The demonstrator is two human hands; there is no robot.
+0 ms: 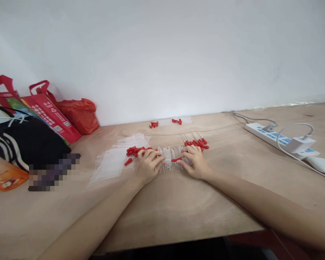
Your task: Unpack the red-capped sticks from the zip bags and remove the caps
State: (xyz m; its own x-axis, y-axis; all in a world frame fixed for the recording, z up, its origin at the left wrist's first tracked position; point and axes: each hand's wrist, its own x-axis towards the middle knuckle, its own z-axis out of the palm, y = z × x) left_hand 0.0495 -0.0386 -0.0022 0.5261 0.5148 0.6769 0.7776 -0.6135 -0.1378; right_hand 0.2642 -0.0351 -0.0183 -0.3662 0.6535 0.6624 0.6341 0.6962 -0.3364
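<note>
My left hand (147,164) and my right hand (194,161) rest on the wooden table (178,209), both over a heap of thin clear tubes (171,154). Between them lies one clear tube with a red cap (176,159); my right fingers pinch its red end and my left fingers pinch the other end. A pile of loose red caps (134,150) lies just behind my left hand. Several capped tubes (197,142) lie behind my right hand.
Clear plastic bags (112,162) are spread at the left. Red bags (56,113) and a black bag (21,142) stand at the far left. A white power strip (276,139) with cables lies at the right. More red caps (165,122) sit by the wall.
</note>
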